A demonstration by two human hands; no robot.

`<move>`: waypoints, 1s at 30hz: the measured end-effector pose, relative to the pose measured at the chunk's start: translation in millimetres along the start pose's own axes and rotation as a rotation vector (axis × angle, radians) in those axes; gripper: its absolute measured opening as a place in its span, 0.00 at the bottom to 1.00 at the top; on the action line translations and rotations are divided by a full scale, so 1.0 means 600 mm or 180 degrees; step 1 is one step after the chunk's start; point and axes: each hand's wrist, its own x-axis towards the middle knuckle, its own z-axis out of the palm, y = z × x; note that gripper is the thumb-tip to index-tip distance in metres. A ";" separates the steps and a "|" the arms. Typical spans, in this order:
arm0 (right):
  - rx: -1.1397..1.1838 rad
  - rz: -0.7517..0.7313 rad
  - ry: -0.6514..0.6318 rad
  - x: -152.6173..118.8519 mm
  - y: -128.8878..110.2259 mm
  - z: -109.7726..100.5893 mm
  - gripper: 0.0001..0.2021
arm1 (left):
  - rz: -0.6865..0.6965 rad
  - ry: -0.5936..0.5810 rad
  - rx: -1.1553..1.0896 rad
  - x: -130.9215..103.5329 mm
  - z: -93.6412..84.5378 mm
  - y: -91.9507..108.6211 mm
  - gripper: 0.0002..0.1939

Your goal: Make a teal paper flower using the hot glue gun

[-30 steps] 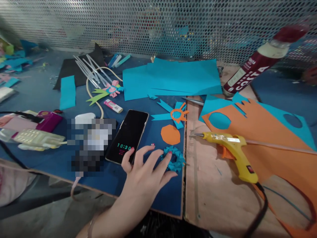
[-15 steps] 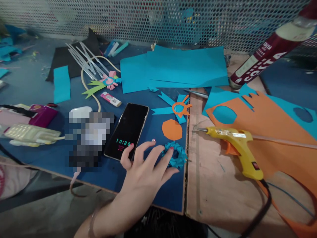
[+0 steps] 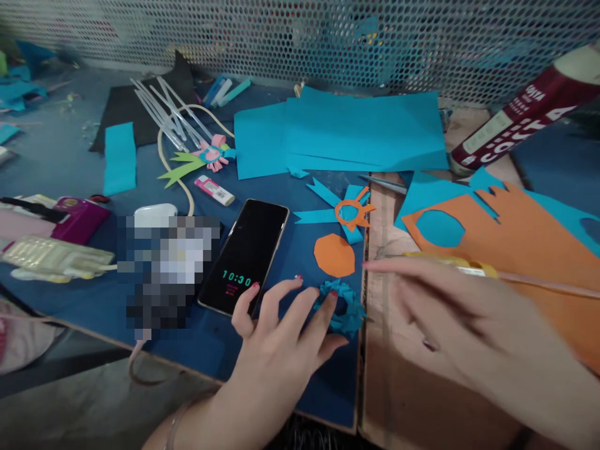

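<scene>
My left hand point(image 3: 281, 337) is at the table's edge, its index fingertip and thumb on a ruffled blue paper rosette point(image 3: 347, 312). Its other fingers are raised and spread. Slightly blurred, my right hand point(image 3: 469, 331) is over the yellow glue gun point(image 3: 473, 269), with its index finger stretched to the left. It hides the gun's handle and trigger, and no grip on the gun shows. An orange paper disc point(image 3: 334, 255) lies just beyond the rosette. Behind that is a blue ribbon-shaped paper piece with an orange ring point(image 3: 349, 214).
A phone point(image 3: 246, 256) lies left of my left hand, beside a pixelated object point(image 3: 173, 275). Blue paper sheets point(image 3: 365, 134) are at the back, near clear glue sticks point(image 3: 162, 112). Orange paper point(image 3: 525, 237) and a leaning maroon bottle point(image 3: 525, 112) are on the right.
My right hand has come in from the right over the glue gun. My left hand stays on the rosette. The view has shifted slightly.
</scene>
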 end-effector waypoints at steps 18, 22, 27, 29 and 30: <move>0.0285 0.0202 -0.0685 0.032 -0.010 0.041 0.16 | -0.0075 -0.0036 -0.0115 -0.006 0.005 -0.002 0.16; 0.0274 0.0124 -0.0671 0.026 -0.012 0.043 0.15 | -0.0079 -0.0042 -0.0121 -0.007 0.004 -0.003 0.17; -0.0119 -0.0175 -0.0350 0.008 -0.015 0.049 0.18 | -0.0071 0.0002 -0.0091 -0.009 0.006 -0.003 0.17; -0.0318 -0.0347 -0.0264 -0.002 -0.014 0.055 0.19 | -0.0066 0.0025 -0.0084 -0.009 0.006 -0.003 0.17; -0.0390 -0.0419 -0.0212 -0.007 -0.012 0.059 0.20 | -0.0065 0.0032 -0.0081 -0.009 0.006 -0.003 0.17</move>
